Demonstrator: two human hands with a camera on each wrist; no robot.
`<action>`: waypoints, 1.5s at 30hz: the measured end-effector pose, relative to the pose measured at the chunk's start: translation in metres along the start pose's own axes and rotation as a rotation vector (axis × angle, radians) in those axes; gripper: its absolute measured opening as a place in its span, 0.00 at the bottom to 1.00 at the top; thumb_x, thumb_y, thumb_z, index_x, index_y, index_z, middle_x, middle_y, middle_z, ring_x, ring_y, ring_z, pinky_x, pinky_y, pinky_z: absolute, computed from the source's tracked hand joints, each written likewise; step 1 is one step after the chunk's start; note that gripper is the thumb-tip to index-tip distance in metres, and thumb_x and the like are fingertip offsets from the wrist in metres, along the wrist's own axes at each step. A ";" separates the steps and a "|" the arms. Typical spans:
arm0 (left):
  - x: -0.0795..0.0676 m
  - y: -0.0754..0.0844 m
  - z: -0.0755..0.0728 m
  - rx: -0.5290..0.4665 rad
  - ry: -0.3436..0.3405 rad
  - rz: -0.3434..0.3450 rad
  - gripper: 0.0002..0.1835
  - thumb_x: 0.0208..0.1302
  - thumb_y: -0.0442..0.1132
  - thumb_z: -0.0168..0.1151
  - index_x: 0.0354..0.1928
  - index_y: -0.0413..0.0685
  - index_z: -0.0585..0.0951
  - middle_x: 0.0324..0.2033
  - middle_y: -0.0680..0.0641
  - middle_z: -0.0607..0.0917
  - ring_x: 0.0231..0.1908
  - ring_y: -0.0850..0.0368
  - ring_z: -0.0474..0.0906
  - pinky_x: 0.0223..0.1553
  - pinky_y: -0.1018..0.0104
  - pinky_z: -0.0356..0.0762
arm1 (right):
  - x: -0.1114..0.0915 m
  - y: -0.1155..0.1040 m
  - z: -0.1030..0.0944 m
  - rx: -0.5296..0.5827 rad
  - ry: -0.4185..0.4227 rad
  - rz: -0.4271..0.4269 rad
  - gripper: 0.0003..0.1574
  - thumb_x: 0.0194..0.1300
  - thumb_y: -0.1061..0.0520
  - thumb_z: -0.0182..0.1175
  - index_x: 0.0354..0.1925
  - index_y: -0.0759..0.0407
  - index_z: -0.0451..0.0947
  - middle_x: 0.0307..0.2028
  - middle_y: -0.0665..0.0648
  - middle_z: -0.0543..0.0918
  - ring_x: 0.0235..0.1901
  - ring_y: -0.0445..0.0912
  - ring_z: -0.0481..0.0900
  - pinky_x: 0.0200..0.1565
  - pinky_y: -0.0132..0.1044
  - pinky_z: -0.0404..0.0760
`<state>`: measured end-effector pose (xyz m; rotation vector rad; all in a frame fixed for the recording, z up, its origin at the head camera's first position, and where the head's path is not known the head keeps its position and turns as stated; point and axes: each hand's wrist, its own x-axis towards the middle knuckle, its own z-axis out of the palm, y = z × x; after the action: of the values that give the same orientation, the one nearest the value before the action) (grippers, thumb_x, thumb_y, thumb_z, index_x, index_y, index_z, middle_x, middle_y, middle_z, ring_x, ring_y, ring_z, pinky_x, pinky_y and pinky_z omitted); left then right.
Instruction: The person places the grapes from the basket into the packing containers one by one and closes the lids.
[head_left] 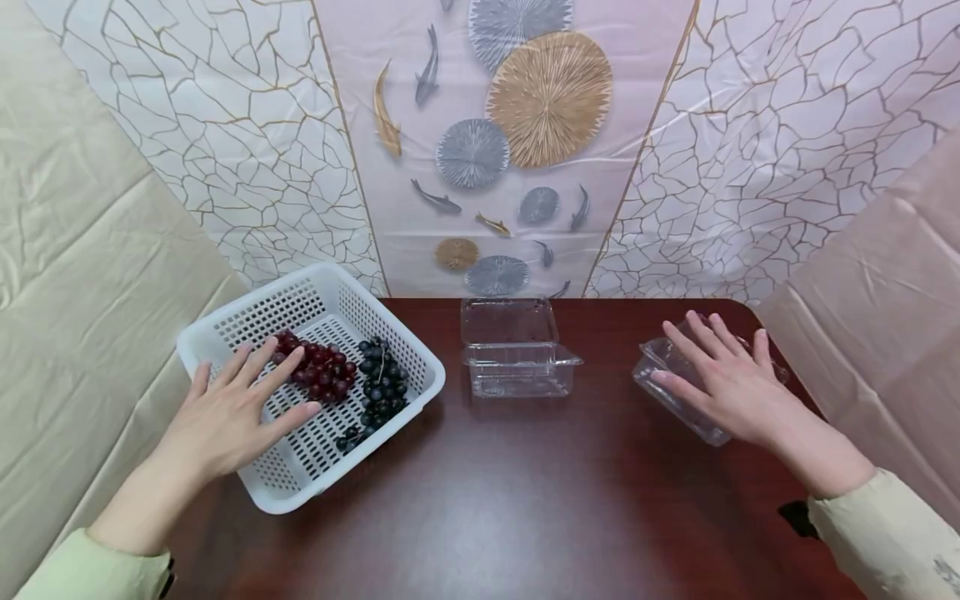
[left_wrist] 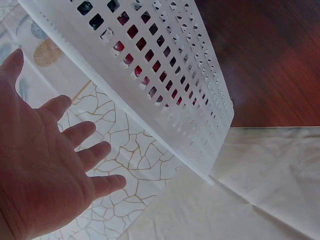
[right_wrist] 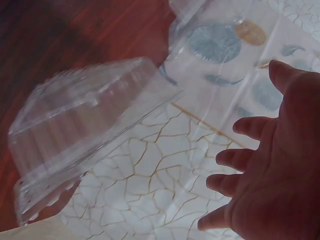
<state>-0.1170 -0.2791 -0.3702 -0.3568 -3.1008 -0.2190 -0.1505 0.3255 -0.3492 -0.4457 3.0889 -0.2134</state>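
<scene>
My left hand [head_left: 232,412] is spread with straight fingers over the near left side of a white plastic basket [head_left: 386,321]. In the basket lie a bunch of red grapes [head_left: 324,372] and a bunch of dark grapes [head_left: 384,387]. The left wrist view shows that hand [left_wrist: 50,160] apart from the basket's perforated wall [left_wrist: 150,75]. Over a clear plastic clamshell box [head_left: 675,392] on the right, my right hand [head_left: 738,387] is likewise spread and holds nothing. The right wrist view has the box [right_wrist: 85,107] beside that hand [right_wrist: 270,165], with a gap between.
Another clear clamshell box [head_left: 521,375], lid raised, stands at the back middle of the dark red-brown table [head_left: 495,500]. Patterned cloth [head_left: 480,150] hangs behind the table. Beige cloth walls [head_left: 82,275] flank it on both sides.
</scene>
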 end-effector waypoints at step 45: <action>0.038 0.000 -0.023 -0.134 -0.197 0.008 0.50 0.78 0.72 0.48 0.85 0.43 0.56 0.81 0.26 0.55 0.76 0.20 0.56 0.73 0.24 0.59 | 0.099 -0.052 0.017 0.217 -0.293 -0.126 0.44 0.86 0.35 0.44 0.74 0.70 0.71 0.69 0.71 0.78 0.71 0.68 0.73 0.70 0.65 0.72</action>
<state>-0.1540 -0.2740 -0.3462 -0.4179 -3.2856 -0.4186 -0.2303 0.2460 -0.3583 -0.6016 2.7173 -0.4372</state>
